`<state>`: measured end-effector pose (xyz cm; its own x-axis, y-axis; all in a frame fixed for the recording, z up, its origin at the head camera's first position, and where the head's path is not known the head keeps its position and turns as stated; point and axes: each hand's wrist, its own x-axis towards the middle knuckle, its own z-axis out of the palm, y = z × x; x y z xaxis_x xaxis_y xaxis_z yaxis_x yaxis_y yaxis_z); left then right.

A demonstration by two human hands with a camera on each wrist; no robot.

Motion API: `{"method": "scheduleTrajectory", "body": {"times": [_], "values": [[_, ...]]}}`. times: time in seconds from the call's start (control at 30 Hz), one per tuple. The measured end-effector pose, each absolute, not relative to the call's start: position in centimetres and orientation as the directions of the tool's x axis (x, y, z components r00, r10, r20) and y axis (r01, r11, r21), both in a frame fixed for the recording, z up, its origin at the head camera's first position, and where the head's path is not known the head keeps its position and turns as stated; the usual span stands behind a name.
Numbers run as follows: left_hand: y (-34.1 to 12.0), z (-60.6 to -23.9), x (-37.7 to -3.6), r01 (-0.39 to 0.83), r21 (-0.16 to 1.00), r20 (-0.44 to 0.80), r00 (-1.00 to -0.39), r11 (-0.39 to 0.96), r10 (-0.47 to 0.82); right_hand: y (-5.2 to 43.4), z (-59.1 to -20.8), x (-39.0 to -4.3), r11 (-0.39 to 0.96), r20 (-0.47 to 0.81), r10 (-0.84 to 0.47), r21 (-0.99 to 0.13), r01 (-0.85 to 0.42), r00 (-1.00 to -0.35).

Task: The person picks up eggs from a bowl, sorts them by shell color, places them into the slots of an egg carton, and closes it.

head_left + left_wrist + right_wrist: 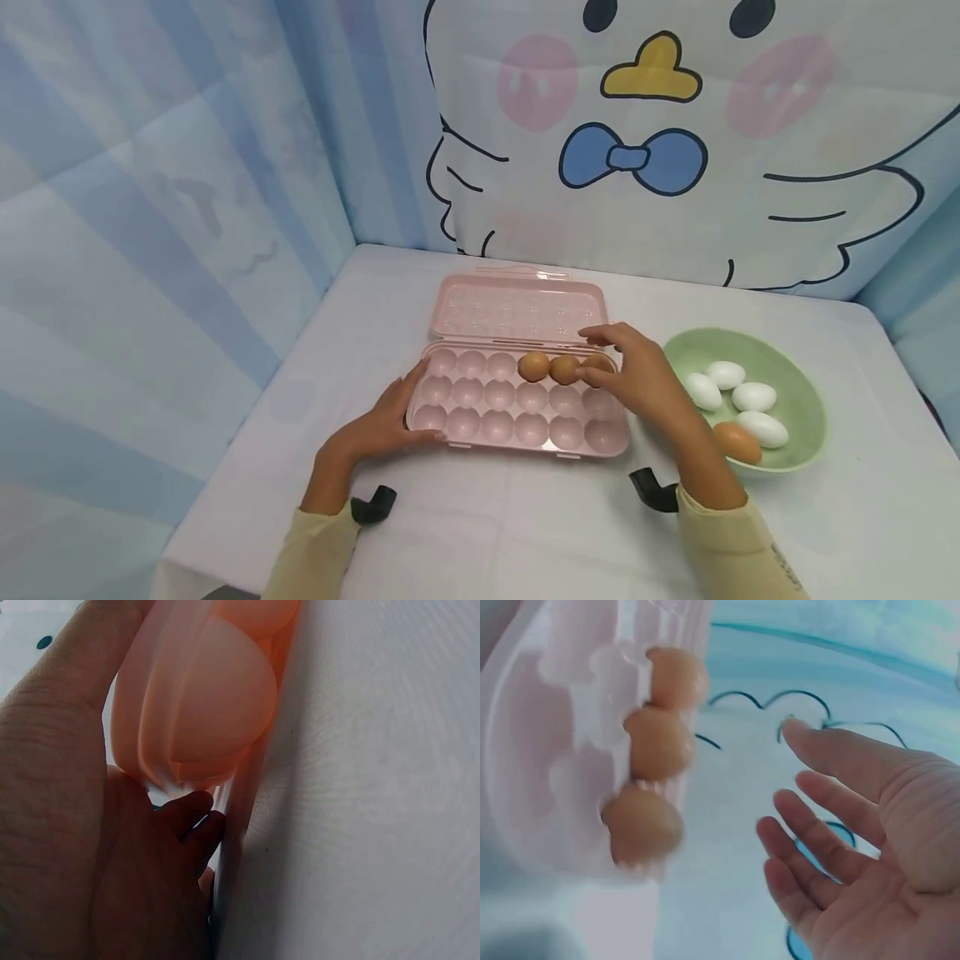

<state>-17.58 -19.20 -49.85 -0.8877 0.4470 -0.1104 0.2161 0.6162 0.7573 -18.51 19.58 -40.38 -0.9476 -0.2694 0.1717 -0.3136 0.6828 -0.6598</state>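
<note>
A pink plastic egg box [517, 447] lies on the table with its lid [525, 300] folded back. Three brown eggs [661, 744] sit side by side at the right end of its back row; the other cups hold nothing. My left hand [384, 423] grips the box's left end, thumb along the front edge and fingers at the left side. Above the rightmost egg [598, 362] hovers my right hand [637, 371], thumb and fingers spread. In the right wrist view, that hand [855, 855] holds nothing and is apart from the eggs.
To the right stands a green bowl [813, 417] with several white eggs [754, 397] and a brown egg [737, 442], partly behind my right forearm. A white cloth [510, 525] covers the table. Printed curtains [675, 225] hang along the back and sides.
</note>
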Motion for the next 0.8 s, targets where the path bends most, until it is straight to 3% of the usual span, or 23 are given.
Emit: {"method": "scheduleTrajectory", "body": {"times": [0.43, 0.67, 0.8], "values": [[-19.7, -49.7, -17.7, 0.257, 0.752, -0.071, -0.884, 0.607, 0.462, 26.7, -40.3, -14.1, 0.786, 0.134, -0.172, -0.578, -0.218, -0.976], [-19.7, -49.6, -17.7, 0.255, 0.760, -0.061, -0.888, 0.598, 0.456, 32.0, -41.2, -12.2, 0.844, -0.111, -0.044, -0.536, 0.023, -0.993], [-19.3, -50.0, -17.7, 0.248, 0.766, -0.070, -0.885, 0.593, 0.460, 33.8, -41.4, -11.4, 0.854, -0.182, -0.010, -0.514, 0.087, -0.983]]}}
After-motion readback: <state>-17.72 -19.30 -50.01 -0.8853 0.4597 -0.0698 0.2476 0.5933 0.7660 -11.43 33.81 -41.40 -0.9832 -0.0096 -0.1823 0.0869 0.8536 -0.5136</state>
